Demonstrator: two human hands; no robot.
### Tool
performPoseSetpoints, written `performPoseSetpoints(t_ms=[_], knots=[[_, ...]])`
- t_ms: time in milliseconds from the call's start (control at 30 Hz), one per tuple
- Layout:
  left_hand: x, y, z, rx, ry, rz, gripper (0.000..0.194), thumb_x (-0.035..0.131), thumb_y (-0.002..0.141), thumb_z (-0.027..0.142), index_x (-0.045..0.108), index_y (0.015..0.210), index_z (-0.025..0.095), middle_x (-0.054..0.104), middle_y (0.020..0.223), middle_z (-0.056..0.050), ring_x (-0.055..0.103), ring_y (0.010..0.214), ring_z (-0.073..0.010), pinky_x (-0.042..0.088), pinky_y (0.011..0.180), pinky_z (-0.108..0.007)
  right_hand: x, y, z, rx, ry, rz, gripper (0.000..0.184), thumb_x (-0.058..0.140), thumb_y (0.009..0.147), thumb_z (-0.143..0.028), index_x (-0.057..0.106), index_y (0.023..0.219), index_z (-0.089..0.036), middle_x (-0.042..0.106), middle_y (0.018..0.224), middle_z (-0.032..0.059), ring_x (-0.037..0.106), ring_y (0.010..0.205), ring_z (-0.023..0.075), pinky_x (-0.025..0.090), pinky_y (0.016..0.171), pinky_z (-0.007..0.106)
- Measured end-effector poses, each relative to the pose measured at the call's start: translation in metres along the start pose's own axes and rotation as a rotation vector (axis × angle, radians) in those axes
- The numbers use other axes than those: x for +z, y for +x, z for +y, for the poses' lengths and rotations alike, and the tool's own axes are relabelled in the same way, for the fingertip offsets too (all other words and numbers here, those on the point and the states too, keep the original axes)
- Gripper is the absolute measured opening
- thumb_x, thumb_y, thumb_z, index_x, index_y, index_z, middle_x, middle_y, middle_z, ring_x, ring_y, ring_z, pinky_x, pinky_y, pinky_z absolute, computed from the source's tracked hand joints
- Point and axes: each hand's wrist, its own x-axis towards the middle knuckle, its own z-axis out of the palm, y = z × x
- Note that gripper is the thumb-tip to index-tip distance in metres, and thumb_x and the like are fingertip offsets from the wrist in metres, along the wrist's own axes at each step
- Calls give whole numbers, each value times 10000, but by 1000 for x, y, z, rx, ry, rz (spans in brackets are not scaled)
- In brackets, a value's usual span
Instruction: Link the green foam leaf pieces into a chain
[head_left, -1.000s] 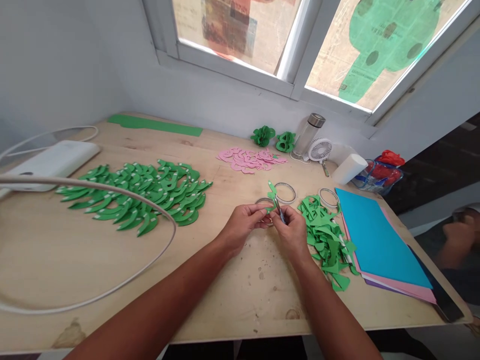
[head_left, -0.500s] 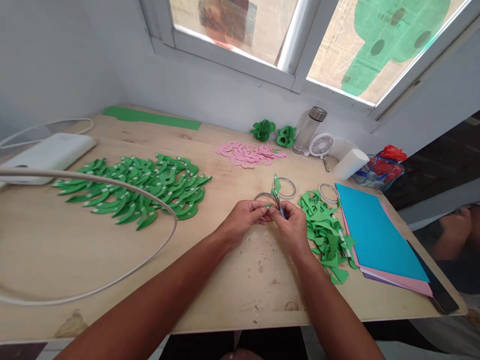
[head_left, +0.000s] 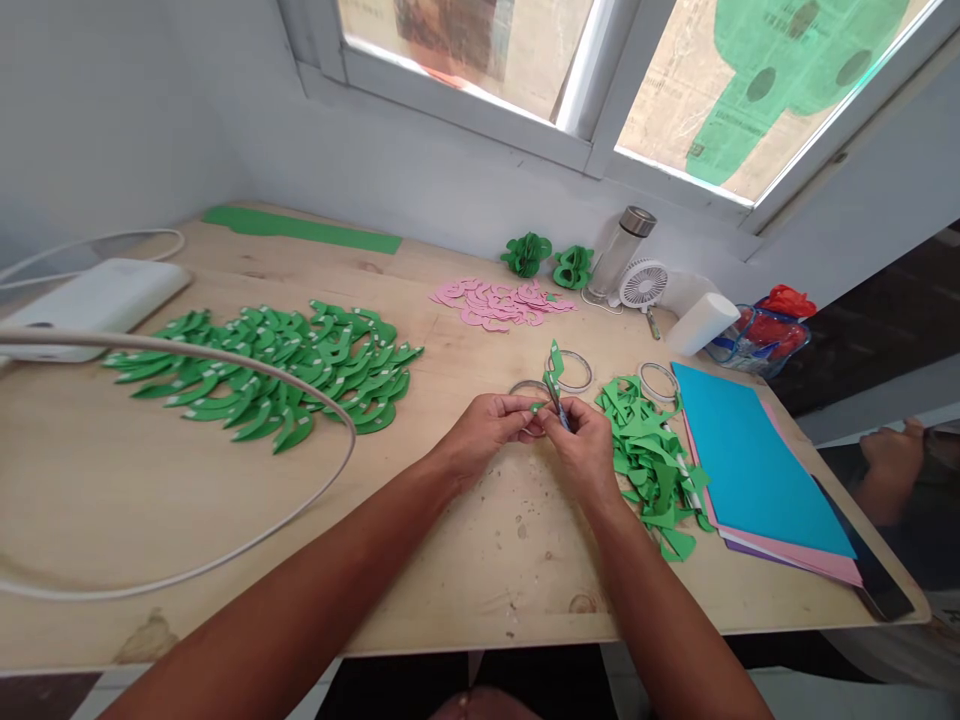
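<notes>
My right hand (head_left: 583,440) is closed around a pair of small scissors (head_left: 560,408) with dark blades pointing away from me. A green paper piece (head_left: 553,368) with white patches stands up at the blades. My left hand (head_left: 491,432) is pinched beside them, its fingertips on a small green paper bit (head_left: 535,407); whether that bit joins the upright piece cannot be made out. Rolls of tape lie just behind my hands, one (head_left: 574,371) fully in sight and another (head_left: 529,387) partly hidden by my fingers.
Curved green cutouts (head_left: 300,370) with white patches spread on the left, behind a looping cable (head_left: 330,480). Pink cutouts (head_left: 502,303) and green paper balls (head_left: 527,255) sit at the back. Green scraps (head_left: 652,450) and coloured sheets (head_left: 757,460) lie right. Another person's hand (head_left: 892,465) shows far right.
Both my hands stay nearly in place, the left fingers shifting slightly at the paper. The view has tilted a little. The other person's hand at the right edge has moved.
</notes>
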Motion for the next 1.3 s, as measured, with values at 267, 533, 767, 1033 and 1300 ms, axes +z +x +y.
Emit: performPoseSetpoints(t_ms=[267,533,767,1033,1300], knots=[[0,1,-1,-9,-25,-14,242,650,690,239,710,888,112,697,849,-92,614,820,-196,443,809,-358,1,0,1,-1,15,-7,179,610,700,-317,621,683,-138,546,542,-26,435,494,96,359,494,218],[-1,2,-4,-14,-25,-29,266,655,696,256,705,920,121,697,868,-90,615,852,-208,437,828,-367,1,1,1,-10,-25,12,185,603,698,-320,623,671,-138,536,534,-25,428,488,98,356,487,219],[-1,1,-4,-24,-15,-22,285,658,701,280,705,936,125,696,874,-94,603,848,-205,440,806,-356,1,-1,-2,-14,-74,36,191,587,704,-322,620,674,-137,505,519,-36,400,475,92,323,468,213],[2,0,-1,-9,40,-14,278,629,717,284,707,942,140,700,826,-81,598,809,-187,444,752,-315,2,-3,-4,2,-50,41,188,580,699,-313,625,700,-130,535,545,-26,425,490,96,338,474,211],[3,3,-5,22,78,43,249,619,703,271,717,886,134,698,787,-61,613,804,-193,460,772,-316,3,-3,2,3,-69,46,229,601,690,-340,661,740,-125,589,592,-1,461,516,110,371,495,222]])
